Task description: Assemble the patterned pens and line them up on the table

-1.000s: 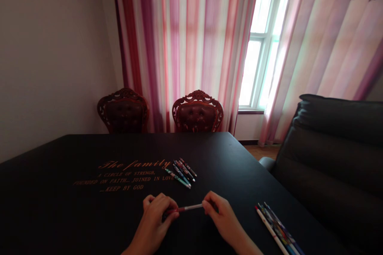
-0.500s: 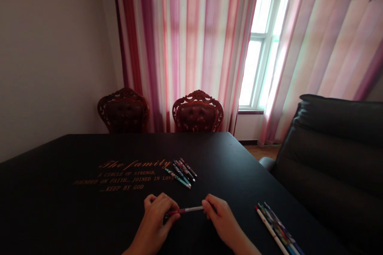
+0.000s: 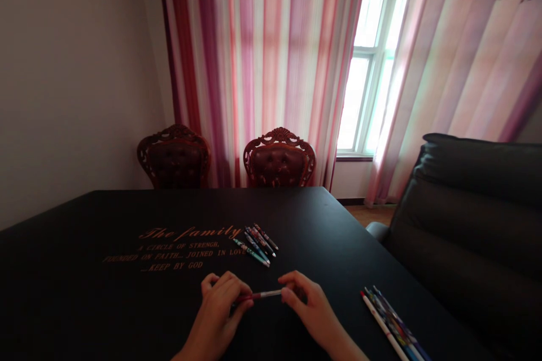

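Observation:
My left hand (image 3: 220, 311) is closed around a slim pen (image 3: 266, 294), its fingers and thumb pinching the dark red part. The pen lies almost level above the table, its pale, see-through end pointing to the right. My right hand (image 3: 308, 306) is at that pale end. Its index finger is raised apart from the thumb, and the thumb tip is at or just beside the pen's end; I cannot tell whether they touch. Beyond my hands, several patterned pens (image 3: 259, 245) lie in a loose group on the black table (image 3: 169, 316).
Another bundle of several pens (image 3: 393, 321), one white with a red tip, lies near the table's right edge. Gold lettering (image 3: 190, 248) marks the tabletop. Two carved chairs (image 3: 279, 163) stand behind the table, and a black leather armchair (image 3: 474, 225) stands to the right.
My right hand's fingers have loosened: the index finger has lifted away from the thumb, and the hand has shifted slightly left. My left hand still grips the pen, nearly in place.

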`<state>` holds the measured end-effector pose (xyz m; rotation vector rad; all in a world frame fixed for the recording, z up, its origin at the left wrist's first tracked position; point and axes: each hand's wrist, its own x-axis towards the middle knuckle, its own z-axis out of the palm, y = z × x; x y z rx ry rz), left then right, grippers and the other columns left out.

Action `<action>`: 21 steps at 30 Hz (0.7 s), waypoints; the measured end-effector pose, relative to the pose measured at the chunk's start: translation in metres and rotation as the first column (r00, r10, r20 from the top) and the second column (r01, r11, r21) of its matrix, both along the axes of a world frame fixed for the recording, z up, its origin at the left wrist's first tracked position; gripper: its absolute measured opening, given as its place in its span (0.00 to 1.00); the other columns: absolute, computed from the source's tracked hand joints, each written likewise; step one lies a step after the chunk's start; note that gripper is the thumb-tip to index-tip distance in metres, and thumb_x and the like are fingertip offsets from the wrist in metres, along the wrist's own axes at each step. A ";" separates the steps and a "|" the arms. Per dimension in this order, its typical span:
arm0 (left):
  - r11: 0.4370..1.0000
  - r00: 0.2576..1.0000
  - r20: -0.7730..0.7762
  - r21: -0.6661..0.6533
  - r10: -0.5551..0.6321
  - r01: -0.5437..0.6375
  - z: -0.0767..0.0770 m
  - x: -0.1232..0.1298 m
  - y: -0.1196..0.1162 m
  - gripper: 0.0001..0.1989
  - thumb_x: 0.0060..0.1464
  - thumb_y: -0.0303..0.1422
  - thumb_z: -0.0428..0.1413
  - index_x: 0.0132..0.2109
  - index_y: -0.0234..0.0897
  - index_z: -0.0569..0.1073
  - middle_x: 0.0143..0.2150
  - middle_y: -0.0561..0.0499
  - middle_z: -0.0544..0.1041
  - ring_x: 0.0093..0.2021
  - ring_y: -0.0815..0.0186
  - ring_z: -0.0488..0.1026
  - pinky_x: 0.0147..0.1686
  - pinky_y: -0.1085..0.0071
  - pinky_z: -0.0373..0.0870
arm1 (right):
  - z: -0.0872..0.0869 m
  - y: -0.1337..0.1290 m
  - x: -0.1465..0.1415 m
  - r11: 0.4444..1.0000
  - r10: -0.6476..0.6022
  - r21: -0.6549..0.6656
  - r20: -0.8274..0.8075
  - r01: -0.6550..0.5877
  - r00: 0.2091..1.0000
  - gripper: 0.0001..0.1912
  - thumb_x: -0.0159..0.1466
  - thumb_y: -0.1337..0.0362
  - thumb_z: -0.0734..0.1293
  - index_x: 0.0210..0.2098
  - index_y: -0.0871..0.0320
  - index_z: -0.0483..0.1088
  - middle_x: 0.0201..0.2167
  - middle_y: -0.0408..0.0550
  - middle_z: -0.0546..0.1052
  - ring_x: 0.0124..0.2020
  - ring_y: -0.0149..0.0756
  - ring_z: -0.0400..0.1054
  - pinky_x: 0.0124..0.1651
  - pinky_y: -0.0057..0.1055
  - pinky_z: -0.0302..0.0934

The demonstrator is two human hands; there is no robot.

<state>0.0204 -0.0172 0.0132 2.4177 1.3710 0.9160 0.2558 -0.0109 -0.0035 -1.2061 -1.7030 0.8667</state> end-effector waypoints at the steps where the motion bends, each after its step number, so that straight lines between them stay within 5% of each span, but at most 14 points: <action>1: 1.000 1.000 0.006 -0.007 0.001 0.000 0.000 0.000 0.000 0.03 0.58 0.31 0.56 0.38 0.45 0.73 0.35 0.55 0.77 0.39 0.63 0.73 0.49 0.59 0.48 | 0.001 0.000 0.000 1.000 0.009 0.000 0.007 -0.009 1.000 0.13 0.62 0.55 0.66 0.40 0.56 0.74 0.29 0.43 0.76 0.30 0.34 0.67 0.34 0.27 0.58; 5: 0.998 0.997 0.077 -0.049 0.029 -0.026 -0.002 0.000 0.003 0.01 0.56 0.34 0.58 0.38 0.45 0.74 0.36 0.55 0.78 0.39 0.61 0.73 0.50 0.58 0.50 | -0.001 0.001 0.003 1.000 -0.020 -0.017 0.041 0.020 0.999 0.07 0.59 0.61 0.68 0.33 0.57 0.76 0.28 0.43 0.76 0.31 0.35 0.67 0.35 0.29 0.58; 9: 0.970 0.942 0.296 -0.224 0.161 -0.096 -0.005 -0.001 0.009 0.12 0.53 0.45 0.59 0.40 0.44 0.76 0.36 0.52 0.79 0.40 0.56 0.73 0.49 0.59 0.57 | -0.005 0.006 0.008 0.998 -0.018 -0.056 -0.045 0.016 0.999 0.09 0.60 0.60 0.67 0.32 0.58 0.75 0.26 0.44 0.75 0.30 0.36 0.67 0.35 0.29 0.58; 15: 0.852 0.645 0.700 -0.504 0.307 0.141 -0.010 -0.003 0.017 0.24 0.57 0.52 0.49 0.43 0.40 0.80 0.39 0.48 0.80 0.44 0.55 0.72 0.44 0.65 0.63 | -0.006 0.010 0.011 0.996 -0.037 -0.088 -0.219 0.018 0.975 0.13 0.61 0.55 0.67 0.33 0.60 0.74 0.26 0.43 0.74 0.30 0.35 0.66 0.34 0.29 0.58; 21: 0.815 0.568 0.766 -0.516 0.301 0.263 -0.019 -0.002 0.021 0.20 0.52 0.49 0.58 0.41 0.37 0.80 0.33 0.49 0.77 0.37 0.60 0.69 0.38 0.69 0.61 | -0.003 0.007 0.007 0.993 -0.050 -0.119 -0.328 0.012 0.943 0.15 0.59 0.53 0.70 0.32 0.60 0.74 0.25 0.43 0.73 0.30 0.34 0.65 0.33 0.28 0.57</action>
